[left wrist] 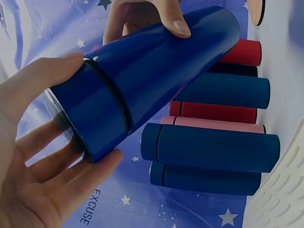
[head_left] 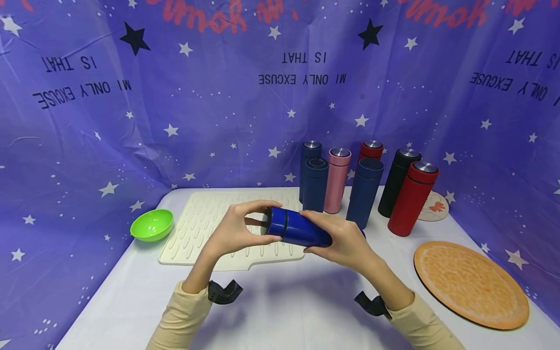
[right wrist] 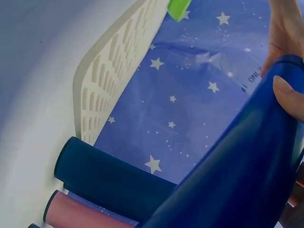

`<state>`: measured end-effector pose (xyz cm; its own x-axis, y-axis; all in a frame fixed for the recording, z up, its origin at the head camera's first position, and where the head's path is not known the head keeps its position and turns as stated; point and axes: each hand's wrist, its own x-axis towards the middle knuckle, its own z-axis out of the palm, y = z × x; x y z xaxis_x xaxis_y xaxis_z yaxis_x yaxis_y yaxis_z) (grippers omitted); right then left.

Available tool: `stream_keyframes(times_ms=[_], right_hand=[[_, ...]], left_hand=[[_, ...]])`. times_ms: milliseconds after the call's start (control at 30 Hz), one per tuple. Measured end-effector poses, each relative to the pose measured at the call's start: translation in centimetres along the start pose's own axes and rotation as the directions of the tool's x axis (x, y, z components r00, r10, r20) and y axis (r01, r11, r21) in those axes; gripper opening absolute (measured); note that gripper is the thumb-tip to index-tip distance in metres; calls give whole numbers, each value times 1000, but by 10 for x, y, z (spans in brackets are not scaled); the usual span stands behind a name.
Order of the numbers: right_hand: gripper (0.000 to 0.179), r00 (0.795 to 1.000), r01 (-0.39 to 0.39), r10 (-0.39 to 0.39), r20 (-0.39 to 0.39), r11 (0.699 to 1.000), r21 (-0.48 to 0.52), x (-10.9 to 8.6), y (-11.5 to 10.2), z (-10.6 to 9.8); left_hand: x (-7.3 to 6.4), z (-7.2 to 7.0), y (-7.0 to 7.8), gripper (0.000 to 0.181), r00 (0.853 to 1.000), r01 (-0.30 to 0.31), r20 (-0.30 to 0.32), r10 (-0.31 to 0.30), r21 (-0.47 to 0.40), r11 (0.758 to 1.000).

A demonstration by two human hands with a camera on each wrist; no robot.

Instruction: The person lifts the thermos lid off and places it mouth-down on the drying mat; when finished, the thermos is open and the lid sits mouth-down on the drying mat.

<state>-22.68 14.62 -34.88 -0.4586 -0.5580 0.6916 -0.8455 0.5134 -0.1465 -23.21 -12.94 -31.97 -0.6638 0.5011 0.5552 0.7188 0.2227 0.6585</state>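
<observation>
A glossy blue thermos bottle [head_left: 302, 229] is held in the air above the table, lying nearly sideways with its capped end to the left. My left hand [head_left: 236, 231] grips the cap end; in the left wrist view the thumb lies near the dark seam ring [left wrist: 110, 90] and the fingers wrap round the cap [left wrist: 88, 118]. My right hand [head_left: 345, 239] holds the bottle's body toward the base, and its thumb [left wrist: 175, 23] presses on the blue side. The palm side of the right hand is hidden by the bottle.
Behind and right stand several thermos bottles: dark blue [head_left: 364, 194], pink [head_left: 337, 184], black [head_left: 397, 187] and red [head_left: 411, 201]. A cream ribbed mat [head_left: 205, 214] lies behind the hands. A green bowl [head_left: 153, 224] sits left; a round orange-brown mat [head_left: 470, 284] lies right.
</observation>
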Motion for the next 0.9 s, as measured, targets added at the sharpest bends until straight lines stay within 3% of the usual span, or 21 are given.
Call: stream_keyframes(times_ms=[200,300,367,467,600,833,900], right_hand=[[84,998,42,-47,-52,995,-92,1,-2,5],[83,998,26,-30,-49,996,-82,0,-1,4],[82,999,4,-6,-37,998,-55,0,0,3],[82,999,-32,32,-8,999,-7,-1,2,2],[82,994,-94,89,63,991,90,-1,7,-3],[81,975,-184,154,158,964,193,-2,13,-10],[80,975,-186,156,161,963,194,-2,14,-10]], left_hand=[[0,3,-8,46,987,131,-99,-127,42,990],[1,5,-8,45,985,154,-87,-149,56,986],[1,5,-8,52,992,118,-42,-115,53,992],[2,4,-3,67,1000,13,26,-14,65,998],[3,2,-3,73,989,-124,95,116,78,989],[3,-1,21,64,976,-175,136,170,27,984],[3,-1,18,62,975,-182,133,177,27,983]])
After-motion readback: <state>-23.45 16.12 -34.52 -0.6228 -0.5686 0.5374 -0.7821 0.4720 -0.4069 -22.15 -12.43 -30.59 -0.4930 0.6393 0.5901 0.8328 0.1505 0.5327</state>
